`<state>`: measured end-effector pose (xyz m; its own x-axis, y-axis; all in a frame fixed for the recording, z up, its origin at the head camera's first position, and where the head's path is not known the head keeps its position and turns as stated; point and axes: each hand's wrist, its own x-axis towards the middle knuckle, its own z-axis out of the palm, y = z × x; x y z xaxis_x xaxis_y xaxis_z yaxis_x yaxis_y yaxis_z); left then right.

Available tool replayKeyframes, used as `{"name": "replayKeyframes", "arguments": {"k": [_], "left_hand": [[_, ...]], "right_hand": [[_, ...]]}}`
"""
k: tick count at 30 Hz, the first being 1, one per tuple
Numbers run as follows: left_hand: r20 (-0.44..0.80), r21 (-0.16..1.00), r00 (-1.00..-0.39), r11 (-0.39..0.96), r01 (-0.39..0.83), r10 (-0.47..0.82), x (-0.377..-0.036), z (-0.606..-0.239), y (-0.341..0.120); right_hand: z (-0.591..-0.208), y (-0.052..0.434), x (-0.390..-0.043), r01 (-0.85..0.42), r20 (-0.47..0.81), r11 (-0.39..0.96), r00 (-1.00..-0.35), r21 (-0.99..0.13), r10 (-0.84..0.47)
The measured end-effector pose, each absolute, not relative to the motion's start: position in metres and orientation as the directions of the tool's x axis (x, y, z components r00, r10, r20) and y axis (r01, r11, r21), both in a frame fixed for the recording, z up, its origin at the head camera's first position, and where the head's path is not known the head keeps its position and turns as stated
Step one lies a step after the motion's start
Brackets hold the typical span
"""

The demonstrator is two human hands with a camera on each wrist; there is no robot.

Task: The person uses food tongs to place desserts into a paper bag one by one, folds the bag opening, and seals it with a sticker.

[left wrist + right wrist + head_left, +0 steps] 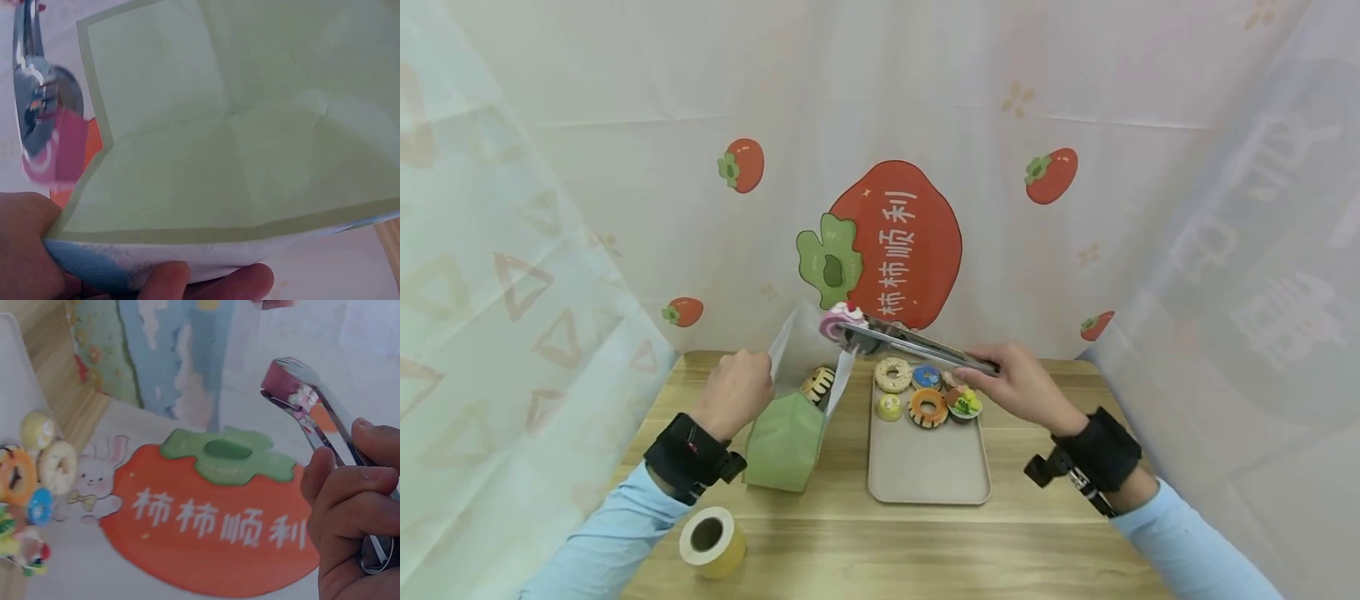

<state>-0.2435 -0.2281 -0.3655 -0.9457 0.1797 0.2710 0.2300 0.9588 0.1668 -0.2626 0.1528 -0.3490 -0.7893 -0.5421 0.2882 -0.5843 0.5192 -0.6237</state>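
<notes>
Pale sheeting printed with persimmons closes in a wooden worktop [850,533] on three sides. A pink-and-white roll cake [833,321], cut face showing a swirl, sits clamped in the tips of metal tongs [917,346] held in the air just above the open mouth of a green paper bag [784,446]. The right hand [1018,385] grips the tongs' handles, fingers curled round them and squeezing the arms together; the right wrist view shows the cake pinched between the toothed tips. The left hand [735,393] pinches the bag's near top edge between thumb and fingers and holds the mouth apart; the left wrist view shows the green lining spread wide with the cake just beside its rim.

Inside the bag, a brown-and-cream striped pastry [817,384] shows through the clear front panel.

To the right of the bag lies a beige tray [928,475]. Its far end carries a cream ring doughnut [892,374], a blue doughnut [927,377], a small yellow cake [889,407], an orange ring doughnut [928,407] and a fruit-topped tart [966,405], set close together; the near half is bare. A roll of yellow tape [712,542] stands at the worktop's front edge, well apart from the bag.
</notes>
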Motion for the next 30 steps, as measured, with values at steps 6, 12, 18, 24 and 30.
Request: {"name": "replayKeyframes", "arguments": {"k": [6, 12, 18, 24, 30], "left_hand": [[0.284, 0.159, -0.943, 0.961, 0.225, 0.174, -0.241, -0.365, -0.229], [0.289, 0.154, -0.938, 0.958, 0.243, 0.192, -0.242, -0.368, -0.230], [0.300, 0.156, -0.936, 0.958, 0.241, 0.187, -0.242, -0.368, -0.230], [0.328, 0.144, -0.927, 0.960, 0.239, 0.182, -0.242, -0.369, -0.230], [0.331, 0.151, -0.927, 0.959, 0.238, 0.178, -0.240, -0.371, -0.233]], "right_hand": [[-0.319, 0.104, -0.284, -0.690, 0.274, 0.539, -0.704, -0.483, -0.656], [-0.302, 0.064, -0.294, -0.722, 0.216, 0.541, -0.664, -0.431, -0.716], [-0.294, 0.044, -0.299, -0.734, 0.171, 0.561, -0.654, -0.383, -0.737], [-0.295, 0.045, -0.298, -0.712, 0.133, 0.587, -0.672, -0.385, -0.728], [-0.297, 0.055, -0.297, -0.718, 0.180, 0.563, -0.668, -0.410, -0.722]]}}
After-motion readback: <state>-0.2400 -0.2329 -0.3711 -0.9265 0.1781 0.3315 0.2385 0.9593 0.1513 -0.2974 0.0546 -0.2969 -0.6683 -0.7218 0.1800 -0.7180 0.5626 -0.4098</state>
